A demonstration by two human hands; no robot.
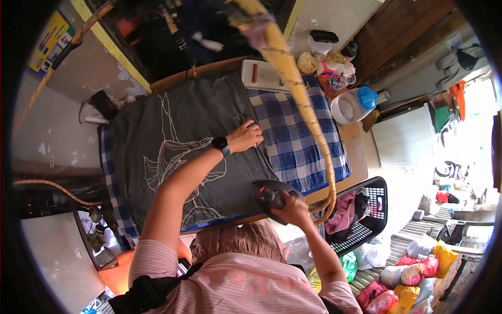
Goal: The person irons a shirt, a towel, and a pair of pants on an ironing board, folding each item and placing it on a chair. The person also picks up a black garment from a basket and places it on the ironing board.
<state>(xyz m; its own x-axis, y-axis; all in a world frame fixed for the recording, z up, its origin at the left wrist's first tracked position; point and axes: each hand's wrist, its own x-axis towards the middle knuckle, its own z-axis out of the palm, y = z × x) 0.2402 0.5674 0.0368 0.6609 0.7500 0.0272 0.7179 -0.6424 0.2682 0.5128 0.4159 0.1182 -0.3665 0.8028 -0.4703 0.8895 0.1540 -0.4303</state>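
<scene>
My right hand [294, 209] is closed around the handle of a dark clothes iron [274, 198]. The iron rests at the near right edge of a dark grey garment [209, 104] with a white line print, which lies spread out. My left hand [247, 137], with a black watch [220, 143] on its wrist, curls its fingers on the garment's right edge. Beneath the garment lies a blue-and-white checked cloth [287, 131]. A yellow wrapped cord [308, 99] hangs from above and loops down near my right hand.
At the table's back stand a white tray [261, 82] with a red-handled item and a clear jug [348, 107] with a blue lid. A black laundry basket [376, 209] holding clothes is to the right. Several plastic bags [405, 275] lie lower right.
</scene>
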